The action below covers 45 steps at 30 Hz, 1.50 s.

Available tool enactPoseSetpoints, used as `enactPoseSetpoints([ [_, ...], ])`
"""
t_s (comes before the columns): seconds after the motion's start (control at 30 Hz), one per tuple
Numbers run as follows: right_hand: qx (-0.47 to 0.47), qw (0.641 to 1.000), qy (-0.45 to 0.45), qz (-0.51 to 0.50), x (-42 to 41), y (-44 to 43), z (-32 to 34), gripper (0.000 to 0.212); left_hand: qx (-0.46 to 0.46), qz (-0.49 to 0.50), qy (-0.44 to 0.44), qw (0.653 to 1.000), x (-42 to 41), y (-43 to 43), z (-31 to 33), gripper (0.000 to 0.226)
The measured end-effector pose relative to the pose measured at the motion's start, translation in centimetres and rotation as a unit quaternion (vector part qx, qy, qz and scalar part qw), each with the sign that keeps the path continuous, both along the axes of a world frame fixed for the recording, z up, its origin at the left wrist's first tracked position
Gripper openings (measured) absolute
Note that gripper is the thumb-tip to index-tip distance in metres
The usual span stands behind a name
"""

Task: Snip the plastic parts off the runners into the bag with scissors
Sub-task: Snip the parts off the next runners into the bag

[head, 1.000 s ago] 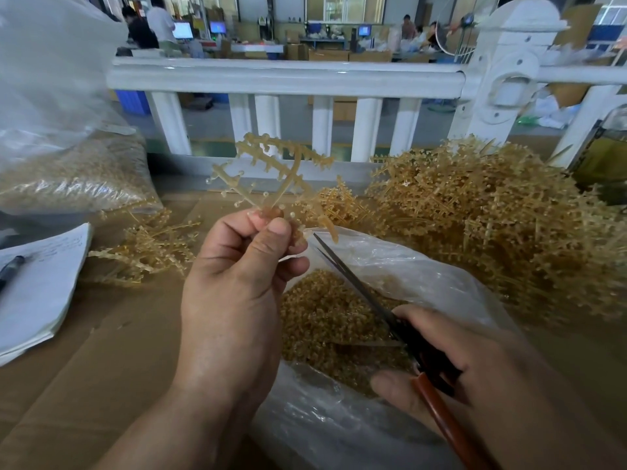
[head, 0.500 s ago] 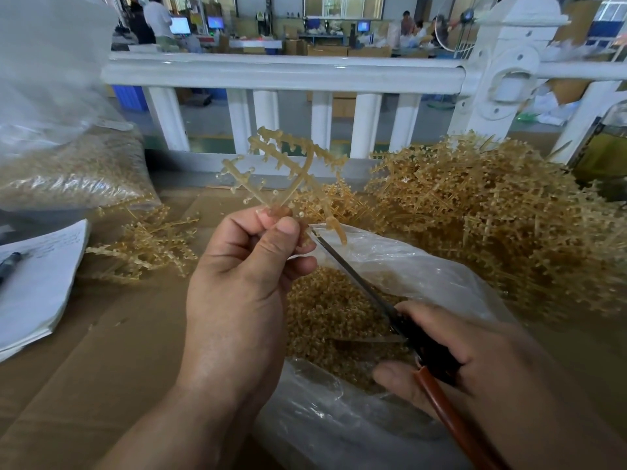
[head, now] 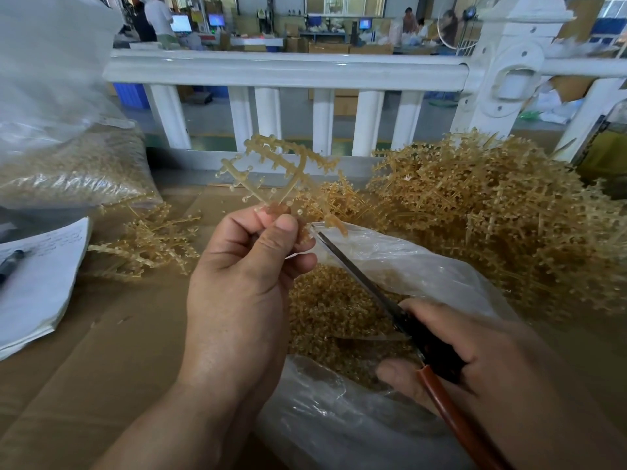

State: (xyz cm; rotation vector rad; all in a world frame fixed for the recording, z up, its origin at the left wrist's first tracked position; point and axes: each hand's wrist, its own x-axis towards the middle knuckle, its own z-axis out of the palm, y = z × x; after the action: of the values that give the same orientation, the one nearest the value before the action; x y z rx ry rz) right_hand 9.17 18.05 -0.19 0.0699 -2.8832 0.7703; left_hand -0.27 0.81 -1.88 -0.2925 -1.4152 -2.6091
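My left hand [head: 244, 283] pinches a tan, branched plastic runner [head: 288, 171] between thumb and fingers, holding it up over the clear plastic bag [head: 424, 262]. The bag lies open on the table and holds several loose tan parts [head: 332, 317]. My right hand [head: 475, 361] grips the scissors [head: 380, 293] by their black and red-brown handles. The blades point up and left, with the tips just beside my left thumb at the runner's lower branches.
A big heap of uncut runners [head: 509, 218] fills the right side of the cardboard-covered table [head: 101, 351]. A small pile of runners [head: 149, 242] lies left. A filled bag [head: 74, 171], a paper pad [head: 37, 279] with a pen and a white railing [head: 288, 69] border the area.
The scissor tips have moved up and left, closer to my left thumb and the runner. My left hand has turned the runner slightly.
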Motion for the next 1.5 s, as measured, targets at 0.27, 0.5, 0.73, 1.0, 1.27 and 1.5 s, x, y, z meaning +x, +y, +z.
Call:
enactPoseSetpoints([
  [0.27,-0.02,1.0,-0.015,0.002,0.07,0.01,0.46,0.061,-0.002,-0.005,0.0,1.0,0.0,-0.11,-0.03,0.01],
  [0.5,-0.021,0.999,0.024,0.004,0.13,-0.02,0.13,0.06,0.009,-0.009,0.001,1.0,-0.04,-0.06,-0.02,0.008],
  [0.73,0.011,0.996,0.083,-0.007,-0.03,-0.21,-0.07,0.052,0.034,-0.037,-0.031,0.998,-0.15,-0.22,0.04,0.01],
  [1.0,0.017,0.999,0.051,0.0,0.1,-0.11,0.19,0.053,0.036,-0.044,-0.028,0.998,-0.15,-0.22,0.06,0.013],
  [1.27,0.017,0.996,0.09,0.001,-0.02,0.04,-0.41,0.048,0.01,-0.018,-0.009,1.0,0.01,-0.03,0.13,0.01],
  [1.5,0.02,0.997,0.073,-0.006,0.11,-0.1,0.09,0.052,0.004,-0.016,-0.002,1.0,0.02,0.03,0.12,0.01],
])
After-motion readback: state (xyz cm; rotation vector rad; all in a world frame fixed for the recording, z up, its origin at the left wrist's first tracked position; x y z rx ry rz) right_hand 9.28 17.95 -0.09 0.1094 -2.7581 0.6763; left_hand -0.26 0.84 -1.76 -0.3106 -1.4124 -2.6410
